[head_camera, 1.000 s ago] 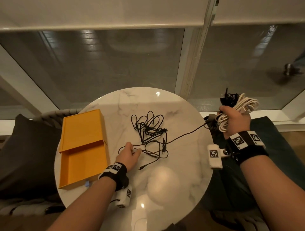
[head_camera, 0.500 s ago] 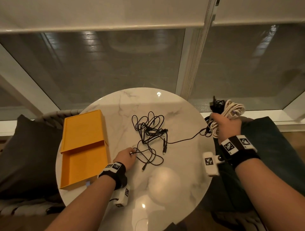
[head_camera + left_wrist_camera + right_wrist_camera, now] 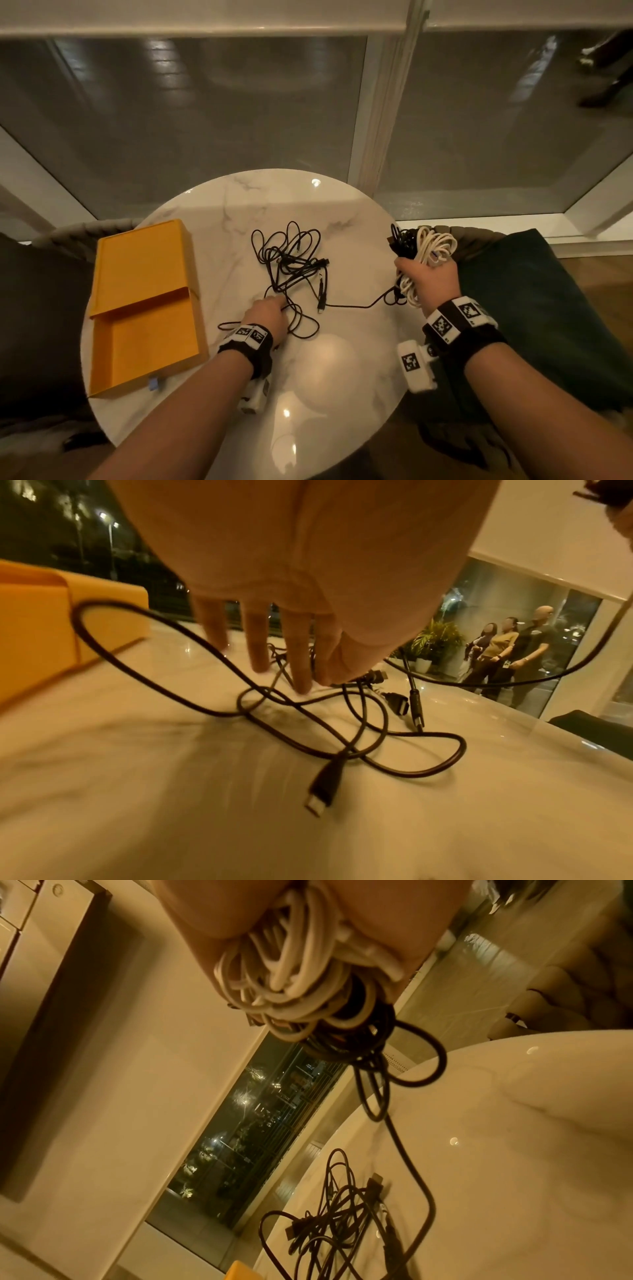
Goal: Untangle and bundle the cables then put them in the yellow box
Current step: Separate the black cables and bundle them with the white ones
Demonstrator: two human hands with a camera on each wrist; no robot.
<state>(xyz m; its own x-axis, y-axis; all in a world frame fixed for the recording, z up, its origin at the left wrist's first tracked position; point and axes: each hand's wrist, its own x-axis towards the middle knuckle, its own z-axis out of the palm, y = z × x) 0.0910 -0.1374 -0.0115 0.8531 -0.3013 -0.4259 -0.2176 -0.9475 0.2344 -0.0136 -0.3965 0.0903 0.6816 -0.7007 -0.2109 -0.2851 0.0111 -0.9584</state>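
Observation:
A loose tangle of black cables point(image 3: 291, 263) lies mid-table, also in the left wrist view point(image 3: 308, 723) and right wrist view point(image 3: 335, 1218). My left hand point(image 3: 279, 301) reaches into its near side. Thumb and index finger meet on a black cable point(image 3: 318, 677), and the other fingers touch the marble. My right hand point(image 3: 421, 270) grips a coiled bundle of white and black cables point(image 3: 435, 246) point(image 3: 291, 969) just off the table's right edge. One black cable point(image 3: 356, 305) runs from that bundle to the tangle. The yellow box point(image 3: 144, 308) sits slid open at the left.
The round marble table point(image 3: 342, 377) stands against a large window. A dark cushion point(image 3: 548, 308) lies to the right and another point(image 3: 34, 308) to the left of the table. Several people point(image 3: 507, 653) stand beyond the glass.
My left hand has moved forward from the near cable end into the tangle. My right hand has come down and left with its bundle, closer to the table edge.

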